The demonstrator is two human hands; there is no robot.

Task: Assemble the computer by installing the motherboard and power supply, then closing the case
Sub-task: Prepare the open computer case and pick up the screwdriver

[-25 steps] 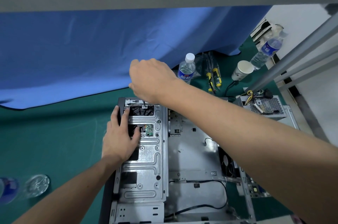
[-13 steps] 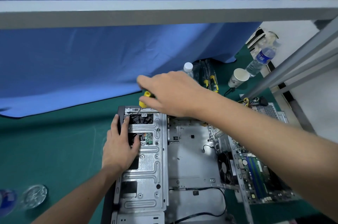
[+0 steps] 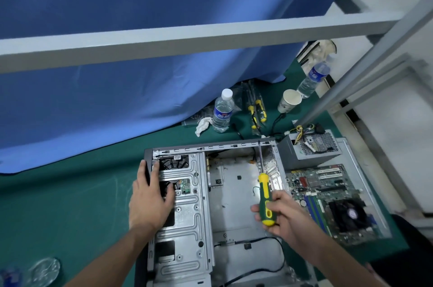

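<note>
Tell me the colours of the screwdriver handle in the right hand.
Yellow and dark green, on the screwdriver the right hand holds; head view.

Right hand grips screwdriver over open case; left hand rests on it.

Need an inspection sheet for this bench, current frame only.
Surface: green mat.
Job's things: open computer case, motherboard bay bare; motherboard and power supply lie outside, to its right.
Clutter: two water bottles, paper cup, crumpled tissue, spare screwdrivers.
Grips: left hand flat on drive cage; right hand grips screwdriver.
Cables: black cable in case; supply wires.
Surroundings: blue curtain, grey frame.
</note>
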